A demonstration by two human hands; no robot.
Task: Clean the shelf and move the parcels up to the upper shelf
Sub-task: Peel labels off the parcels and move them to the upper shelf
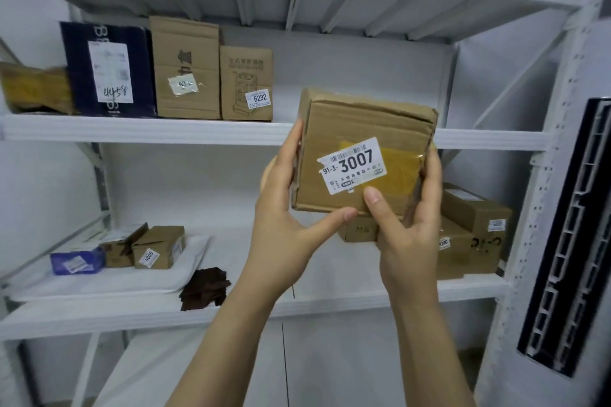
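Both hands grip one parcel. The left hand lies along its left side, thumb under the bottom edge. The right hand wraps the right side, thumb pressed on the front. The parcel (label reads 3007) is held in the air before the upper shelf, not yet set down. Four parcels already stand there at left. The lower shelf carries small boxes on a white mailer, a brown cloth and stacked boxes at right. Judged partway: several parcels remain; cleaning cannot be verified
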